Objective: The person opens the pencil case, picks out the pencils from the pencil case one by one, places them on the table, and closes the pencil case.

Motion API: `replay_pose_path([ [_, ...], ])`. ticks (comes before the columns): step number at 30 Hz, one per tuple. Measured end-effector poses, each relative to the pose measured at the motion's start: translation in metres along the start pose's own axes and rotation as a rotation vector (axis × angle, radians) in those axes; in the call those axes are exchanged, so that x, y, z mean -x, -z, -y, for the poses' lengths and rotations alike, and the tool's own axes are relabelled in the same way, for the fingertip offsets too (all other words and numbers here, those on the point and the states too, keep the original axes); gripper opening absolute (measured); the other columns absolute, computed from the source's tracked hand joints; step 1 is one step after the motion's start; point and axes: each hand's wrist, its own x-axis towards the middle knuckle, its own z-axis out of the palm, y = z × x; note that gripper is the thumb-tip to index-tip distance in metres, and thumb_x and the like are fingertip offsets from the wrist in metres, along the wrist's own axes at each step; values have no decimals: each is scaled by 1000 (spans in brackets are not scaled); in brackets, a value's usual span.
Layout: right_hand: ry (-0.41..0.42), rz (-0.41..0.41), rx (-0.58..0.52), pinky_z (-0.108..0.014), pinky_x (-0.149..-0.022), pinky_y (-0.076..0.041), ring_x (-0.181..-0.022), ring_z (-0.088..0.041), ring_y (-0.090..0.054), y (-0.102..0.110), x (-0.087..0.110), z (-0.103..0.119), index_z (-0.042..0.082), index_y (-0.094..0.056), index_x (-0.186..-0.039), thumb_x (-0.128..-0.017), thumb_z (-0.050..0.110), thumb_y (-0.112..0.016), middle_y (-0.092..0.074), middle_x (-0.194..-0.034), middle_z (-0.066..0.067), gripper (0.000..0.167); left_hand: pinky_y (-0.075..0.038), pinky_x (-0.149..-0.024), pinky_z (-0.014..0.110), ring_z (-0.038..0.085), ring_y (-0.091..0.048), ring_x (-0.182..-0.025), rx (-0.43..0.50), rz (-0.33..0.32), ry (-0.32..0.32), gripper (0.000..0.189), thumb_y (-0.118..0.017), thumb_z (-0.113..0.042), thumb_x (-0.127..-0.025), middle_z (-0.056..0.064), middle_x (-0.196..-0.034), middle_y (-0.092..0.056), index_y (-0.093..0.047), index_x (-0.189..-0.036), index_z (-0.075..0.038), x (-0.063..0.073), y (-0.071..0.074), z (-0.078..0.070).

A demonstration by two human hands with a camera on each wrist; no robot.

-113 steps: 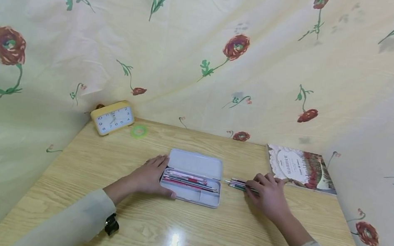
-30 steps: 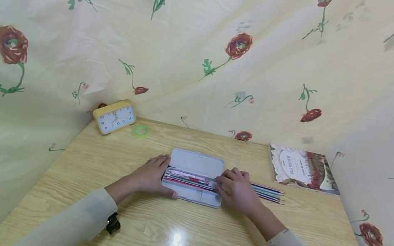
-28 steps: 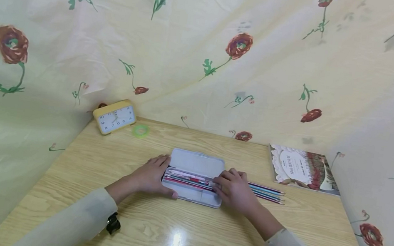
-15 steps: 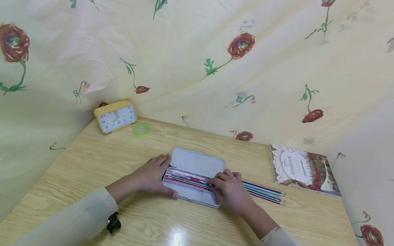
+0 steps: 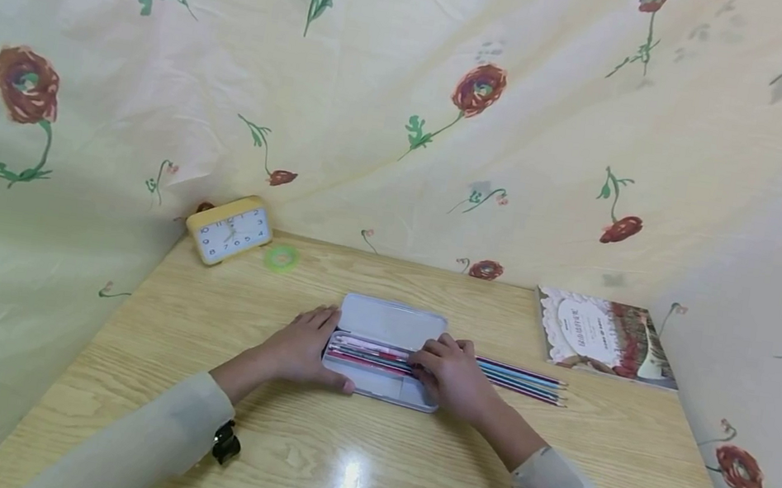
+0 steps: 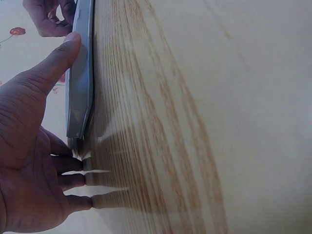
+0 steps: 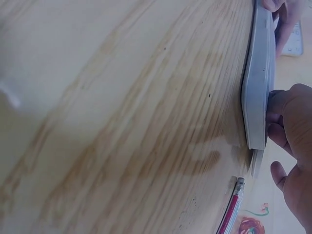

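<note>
My left hand (image 5: 297, 350) lies flat on the wooden table (image 5: 361, 457) against the left end of the open pencil case (image 5: 385, 352), fingers straight and relaxed along its short side, thumb stretched along the near edge; the left wrist view shows that thumb pressed to the grey rim of the case (image 6: 79, 83) while the other fingers rest on the table beside its corner. My right hand (image 5: 451, 373) sits over the right end of the case, fingers curled down onto the pencils (image 5: 364, 353) lying lengthwise in the tray, though I cannot tell from here whether I actually pinch one or only press on them. From the right wrist view my fingers (image 7: 285, 114) bend over the rim of the case (image 7: 257, 83). So the case lies between my two hands, touched by both, its lid folded back flat toward the far side. Just right of my right hand, a small bunch of loose pencils (image 5: 529, 383) lies on the table, pointing away from the case; one pink pencil end (image 7: 233, 204) shows near my palm.
</note>
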Motion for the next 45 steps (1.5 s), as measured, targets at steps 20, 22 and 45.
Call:
replay_pose_path([
  [20, -126, 132, 51, -59, -96, -54, -95, -20, -55, 4, -37, 28, 17, -83, -109, -97, 23, -85, -71, -103, 0, 14, -17, -142, 56, 42, -16, -173, -1, -4, 1, 141, -82, -81, -82, 21, -185, -19, -17, -175, 3, 0, 0, -1],
  [22, -126, 138, 58, -57, -95, -53, -95, -20, -55, 1, -42, 30, 18, -83, -109, -98, 25, -85, -71, -103, 0, 13, -17, -142, 56, 42, -16, -173, -1, -5, -1, 141, -82, -81, -82, 22, -185, -19, -17, -175, 3, 1, 1, -1],
  [45, -87, 168, 199, -58, -103, -50, -103, -22, -55, -5, -59, 38, 20, -82, -111, -102, 29, -81, -67, -108, 1, 12, -17, -142, 56, 41, -17, -173, -22, -1, 0, 142, -80, -83, -82, 22, -185, -19, -15, -176, 2, -1, -1, 1],
])
